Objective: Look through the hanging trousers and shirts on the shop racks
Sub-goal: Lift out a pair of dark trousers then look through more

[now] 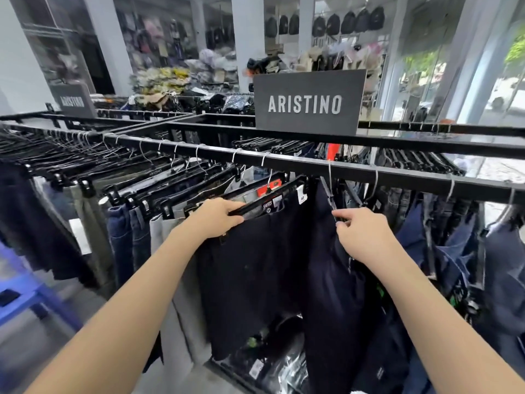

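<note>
A black metal rack (pixel 312 163) runs across the shop from left to right, its top rail hung with a dense row of trousers on black clip hangers. A dark sign (pixel 308 102) reading ARISTINO stands on the rack's upper frame, and a second, smaller sign of the same kind sits further back on the left. Behind it, shelves of bags and folded clothes fill the background, too blurred to sort out.

Directly in front hangs a pair of dark navy trousers (pixel 255 265), with grey and blue denim pairs crowded to its left and more dark and denim pairs to its right. Both bare forearms reach up and forward from the bottom corners of the view, well apart from each other.

The left hand (pixel 218 217) lies palm-down over the hanger (pixel 272 199) of the navy trousers, fingers curled round the bar near its left end. The right hand (pixel 360 237) is raised at the next dark garment to the right, fingertips pinched on its upper edge just below a wire hook; what exactly the fingertips grip is unclear. A small white size tag (pixel 301 194) is clipped near the hanger's right end.
</note>
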Demonstrator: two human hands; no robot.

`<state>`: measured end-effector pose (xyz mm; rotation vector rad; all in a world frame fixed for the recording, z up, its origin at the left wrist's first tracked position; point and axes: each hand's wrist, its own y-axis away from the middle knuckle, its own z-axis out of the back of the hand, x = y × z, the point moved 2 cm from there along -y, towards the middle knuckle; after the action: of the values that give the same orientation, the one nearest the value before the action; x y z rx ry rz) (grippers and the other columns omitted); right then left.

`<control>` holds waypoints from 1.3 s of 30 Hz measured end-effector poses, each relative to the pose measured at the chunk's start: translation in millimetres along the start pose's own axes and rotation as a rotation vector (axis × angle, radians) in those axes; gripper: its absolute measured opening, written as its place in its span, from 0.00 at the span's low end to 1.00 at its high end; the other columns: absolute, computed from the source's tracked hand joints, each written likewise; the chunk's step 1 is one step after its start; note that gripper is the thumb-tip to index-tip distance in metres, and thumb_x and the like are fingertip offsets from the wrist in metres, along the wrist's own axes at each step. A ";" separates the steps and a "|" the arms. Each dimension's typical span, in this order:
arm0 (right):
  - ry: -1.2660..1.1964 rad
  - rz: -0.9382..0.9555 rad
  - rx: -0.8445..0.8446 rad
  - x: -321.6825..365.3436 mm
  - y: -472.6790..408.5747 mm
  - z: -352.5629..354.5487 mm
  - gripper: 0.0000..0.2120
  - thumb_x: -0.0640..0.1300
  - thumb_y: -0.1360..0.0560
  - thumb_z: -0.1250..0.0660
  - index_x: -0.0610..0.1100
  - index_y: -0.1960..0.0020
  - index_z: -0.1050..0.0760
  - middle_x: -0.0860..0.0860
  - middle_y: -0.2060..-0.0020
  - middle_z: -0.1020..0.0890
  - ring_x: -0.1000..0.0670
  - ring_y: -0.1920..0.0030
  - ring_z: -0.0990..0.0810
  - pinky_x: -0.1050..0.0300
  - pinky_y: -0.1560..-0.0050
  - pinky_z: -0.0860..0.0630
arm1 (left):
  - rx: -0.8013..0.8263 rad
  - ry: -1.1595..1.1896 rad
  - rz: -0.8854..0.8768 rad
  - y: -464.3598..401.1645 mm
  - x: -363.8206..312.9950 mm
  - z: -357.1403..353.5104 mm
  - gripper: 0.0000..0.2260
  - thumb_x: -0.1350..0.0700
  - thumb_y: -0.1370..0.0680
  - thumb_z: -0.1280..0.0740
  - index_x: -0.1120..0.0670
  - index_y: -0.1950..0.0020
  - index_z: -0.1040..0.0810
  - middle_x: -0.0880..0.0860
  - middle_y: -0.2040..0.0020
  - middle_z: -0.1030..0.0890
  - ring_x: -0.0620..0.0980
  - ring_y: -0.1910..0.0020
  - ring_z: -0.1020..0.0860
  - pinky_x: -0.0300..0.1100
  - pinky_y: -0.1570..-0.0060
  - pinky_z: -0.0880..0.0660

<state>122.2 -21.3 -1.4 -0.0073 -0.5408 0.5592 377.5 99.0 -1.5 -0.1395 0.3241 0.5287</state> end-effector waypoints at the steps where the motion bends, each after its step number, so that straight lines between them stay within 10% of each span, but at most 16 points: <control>1: 0.033 -0.017 -0.010 0.4 -2.1 -2.5 0.19 0.40 0.19 0.43 0.49 0.32 0.23 0.44 0.41 0.19 0.41 0.51 0.21 0.57 0.47 0.27 | -0.001 0.001 0.000 1.1 -3.6 -1.9 0.21 0.48 0.21 0.35 0.44 0.27 0.31 0.53 0.33 0.24 0.52 0.34 0.26 0.42 0.39 0.31; 8: 0.255 0.059 -0.187 54.9 20.7 -15.8 0.11 0.40 0.22 0.41 0.43 0.46 0.21 0.46 0.47 0.21 0.41 0.43 0.21 0.49 0.46 0.22 | 0.066 0.203 0.010 16.9 -46.1 -21.2 0.27 0.36 0.20 0.46 0.52 0.29 0.28 0.55 0.33 0.24 0.57 0.34 0.27 0.47 0.36 0.29; 16: -0.077 0.022 -0.027 109.0 17.4 -54.6 0.18 0.50 0.20 0.40 0.52 0.31 0.28 0.48 0.40 0.19 0.47 0.40 0.22 0.53 0.41 0.25 | 0.510 1.330 0.175 21.3 -43.7 -42.0 0.27 0.33 0.22 0.49 0.47 0.32 0.27 0.56 0.38 0.21 0.59 0.47 0.19 0.57 0.52 0.20; 19: 0.025 -0.007 -0.040 104.3 18.6 -53.0 0.21 0.42 0.20 0.40 0.53 0.29 0.28 0.48 0.34 0.23 0.47 0.36 0.25 0.61 0.38 0.32 | 0.626 1.315 0.125 16.1 -21.5 -44.4 0.24 0.38 0.19 0.48 0.46 0.27 0.33 0.54 0.30 0.27 0.57 0.48 0.20 0.56 0.50 0.22; 23: 0.030 -0.079 0.016 94.7 20.1 -39.6 0.20 0.43 0.20 0.39 0.61 0.31 0.27 0.51 0.35 0.23 0.52 0.56 0.21 0.64 0.59 0.30 | 0.455 1.224 0.115 -2.1 20.5 -45.6 0.21 0.46 0.17 0.43 0.48 0.25 0.38 0.53 0.26 0.33 0.58 0.35 0.26 0.56 0.37 0.27; 29: -0.032 -0.185 0.001 88.3 15.2 -30.9 0.19 0.42 0.22 0.34 0.65 0.39 0.23 0.51 0.40 0.19 0.54 0.45 0.21 0.60 0.50 0.30 | 0.174 0.747 -0.114 -11.0 69.3 -39.9 0.25 0.43 0.18 0.49 0.45 0.21 0.47 0.51 0.22 0.39 0.53 0.23 0.41 0.50 0.26 0.47; 39: -0.148 -0.289 -0.003 91.7 15.5 -28.6 0.20 0.37 0.22 0.33 0.59 0.39 0.20 0.50 0.44 0.16 0.44 0.39 0.21 0.55 0.35 0.28 | 0.236 0.752 -0.166 -26.8 101.7 -35.8 0.28 0.40 0.19 0.49 0.42 0.21 0.53 0.50 0.22 0.38 0.52 0.24 0.39 0.50 0.27 0.45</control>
<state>193.7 42.2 16.2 0.1085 -0.6741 0.2773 464.6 116.4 -68.3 -0.1304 1.0942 0.2512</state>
